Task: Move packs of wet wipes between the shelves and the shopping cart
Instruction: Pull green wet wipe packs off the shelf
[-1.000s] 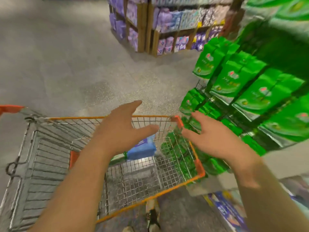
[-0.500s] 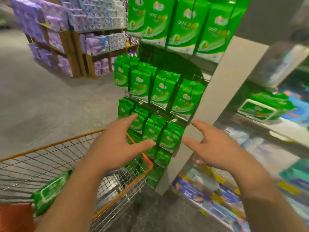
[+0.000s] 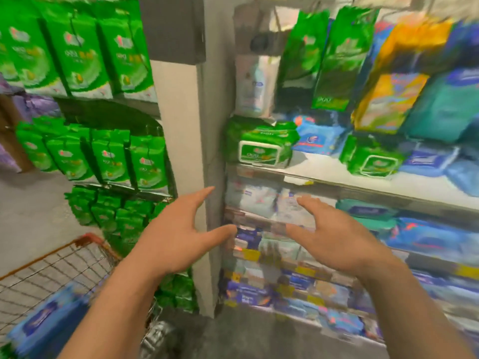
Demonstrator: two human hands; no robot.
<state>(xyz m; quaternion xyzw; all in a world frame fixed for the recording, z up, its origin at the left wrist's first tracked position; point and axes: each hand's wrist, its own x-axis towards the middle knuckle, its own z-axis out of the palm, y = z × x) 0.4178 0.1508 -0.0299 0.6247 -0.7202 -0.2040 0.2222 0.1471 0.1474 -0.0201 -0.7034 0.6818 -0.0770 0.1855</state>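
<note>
Left hand [image 3: 176, 237] and right hand [image 3: 334, 239] raised side by side, fingers spread, gripping nothing. Above the right hand – green wet wipes pack [image 3: 261, 145] on the shelf [image 3: 324, 182], label print blurred, unreadable. Below the left hand – blue pack [image 3: 44, 322] in the shopping cart [image 3: 64, 263].

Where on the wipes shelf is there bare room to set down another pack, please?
Bare white shelf shows between the left green pack and the right green pack, in front of the blue pack. The lower shelves look crowded, though blurred.
</note>
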